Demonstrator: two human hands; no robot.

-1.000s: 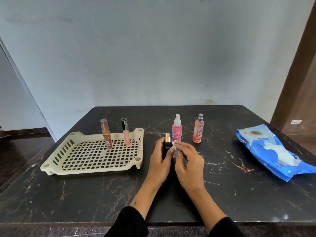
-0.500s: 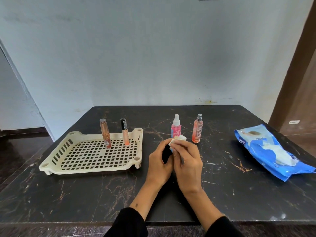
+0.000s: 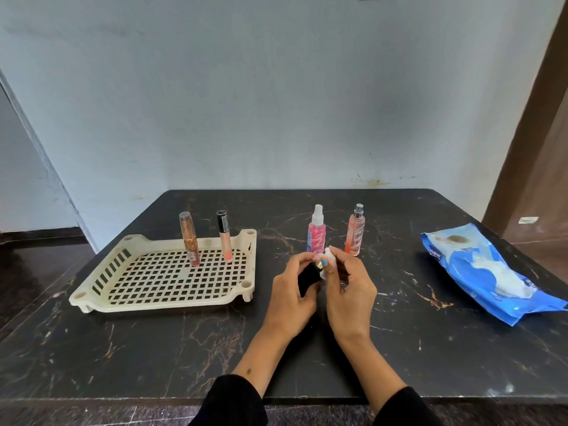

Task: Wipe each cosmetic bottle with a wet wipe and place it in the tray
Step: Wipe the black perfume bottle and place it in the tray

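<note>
My left hand (image 3: 292, 298) grips a small black bottle (image 3: 308, 275) with a gold cap, held just above the table's middle. Against that cap my right hand (image 3: 349, 295) pinches a white wet wipe (image 3: 327, 256). Most of the bottle is hidden between the hands. A cream slotted tray (image 3: 159, 301) lies to the left; two slim tubes stand in it, a copper one (image 3: 189, 238) and a peach one with a black cap (image 3: 224, 235). Behind my hands stand a pink spray bottle (image 3: 316, 232) and an orange spray bottle (image 3: 355, 230).
A blue pack of wet wipes (image 3: 488, 272) lies at the right side of the black marble table (image 3: 153, 348). A pale wall runs behind the table, and a brown door frame stands at the far right.
The wipe has moved from the bottle's side up over its gold cap. Both hands stay together at the table's middle, shifting only slightly.
</note>
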